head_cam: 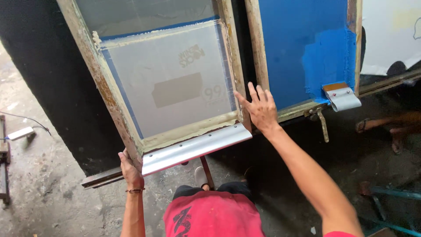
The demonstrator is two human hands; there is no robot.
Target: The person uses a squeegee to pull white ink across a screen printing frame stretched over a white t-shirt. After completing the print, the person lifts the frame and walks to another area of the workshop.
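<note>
A wooden printing screen frame [107,94] with grey mesh and a faint stencil lies on a black table. A silver metal strip [193,149] runs along its near edge. My left hand [130,169] grips the frame's near left corner. My right hand [259,107] is spread with fingers apart, resting at the frame's right rail near the near right corner. It holds nothing.
A second wooden frame with blue-coated mesh [302,48] lies to the right, with a metal clamp [342,97] at its corner. Another person's sandalled feet [386,127] are at the right. A grey concrete floor [39,175] lies to the left. My red shirt [210,215] is below.
</note>
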